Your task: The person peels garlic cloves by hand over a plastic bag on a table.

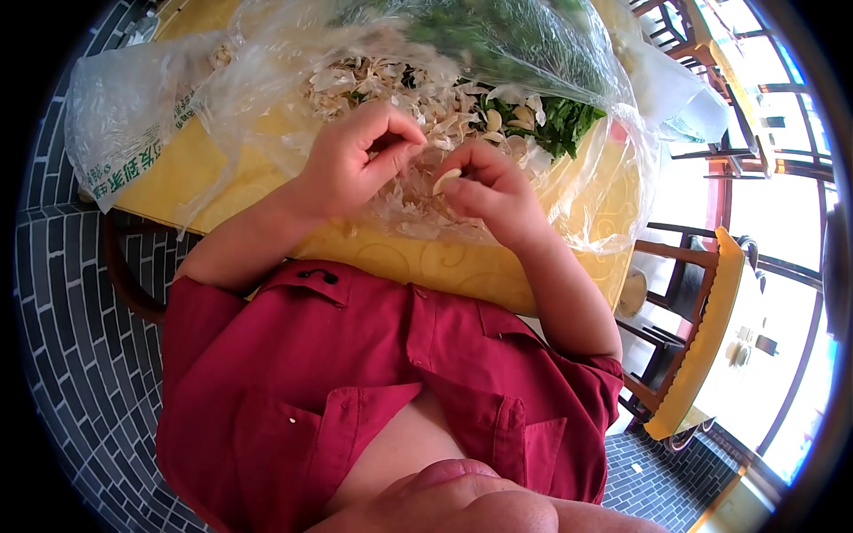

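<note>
My right hand (pixel 494 194) pinches a pale garlic clove (pixel 446 181) between thumb and fingers. Just left of it, my left hand (pixel 362 160) has its thumb and index fingertip pressed together; whatever may be between them is too small to make out. The hands are apart, above a heap of papery garlic skins (pixel 355 82) spread on clear plastic. Several peeled garlic cloves (pixel 494 120) lie behind my right hand, beside dark leafy greens (pixel 569 124).
A clear plastic bag (pixel 498 44) covers more greens at the back of the yellow-covered table (pixel 426 258). A white printed plastic bag (pixel 115 115) hangs over the left edge. Chairs (pixel 675 266) and another yellow-clothed table (pixel 711 346) stand at the right.
</note>
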Demonstrator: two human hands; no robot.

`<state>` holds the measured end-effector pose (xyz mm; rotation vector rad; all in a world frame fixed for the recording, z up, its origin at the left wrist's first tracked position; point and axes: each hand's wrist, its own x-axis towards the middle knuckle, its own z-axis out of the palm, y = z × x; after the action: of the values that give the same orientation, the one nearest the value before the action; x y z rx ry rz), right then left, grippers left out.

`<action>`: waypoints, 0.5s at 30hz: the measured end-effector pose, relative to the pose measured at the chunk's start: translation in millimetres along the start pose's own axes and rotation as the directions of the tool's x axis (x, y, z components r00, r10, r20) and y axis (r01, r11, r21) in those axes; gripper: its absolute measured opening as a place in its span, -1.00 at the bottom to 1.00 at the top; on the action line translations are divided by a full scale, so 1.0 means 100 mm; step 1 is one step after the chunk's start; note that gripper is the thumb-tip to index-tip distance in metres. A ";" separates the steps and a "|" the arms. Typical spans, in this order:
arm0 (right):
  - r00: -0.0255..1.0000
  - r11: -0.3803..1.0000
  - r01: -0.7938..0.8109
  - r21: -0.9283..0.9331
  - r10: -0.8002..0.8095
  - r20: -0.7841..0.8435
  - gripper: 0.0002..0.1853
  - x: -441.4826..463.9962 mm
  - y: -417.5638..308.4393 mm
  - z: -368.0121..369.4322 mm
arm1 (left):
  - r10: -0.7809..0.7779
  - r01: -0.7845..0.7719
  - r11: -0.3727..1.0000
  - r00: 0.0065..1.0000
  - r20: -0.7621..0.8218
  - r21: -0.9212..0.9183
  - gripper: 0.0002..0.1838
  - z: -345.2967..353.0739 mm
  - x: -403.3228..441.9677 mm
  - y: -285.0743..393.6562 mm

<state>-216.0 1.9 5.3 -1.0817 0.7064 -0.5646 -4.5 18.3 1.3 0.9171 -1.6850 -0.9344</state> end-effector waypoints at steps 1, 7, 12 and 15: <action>1.000 0.997 0.002 0.080 -0.002 -0.004 -0.83 0.01 -0.01 -0.01 | 0.021 -0.020 0.999 0.999 -0.045 0.034 -0.87 0.00 0.02 -0.01; 0.998 0.954 0.067 0.294 -0.060 -0.033 -0.89 0.03 -0.05 -0.07 | 0.108 -0.096 0.957 0.994 -0.030 0.272 -0.81 0.00 0.07 0.02; 0.996 0.931 0.086 0.356 -0.091 -0.002 -0.89 0.03 -0.05 -0.06 | 0.023 -0.053 0.967 0.992 0.121 0.250 -0.84 -0.02 0.03 0.07; 0.996 0.924 0.081 0.374 -0.084 -0.008 -0.90 0.03 -0.04 -0.05 | 0.013 -0.053 0.965 0.988 0.154 0.257 -0.81 0.00 0.03 0.09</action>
<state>-217.8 -4.4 6.6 -0.7575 0.5194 -0.7340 -6.8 19.3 10.5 1.0069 -1.9813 -0.7872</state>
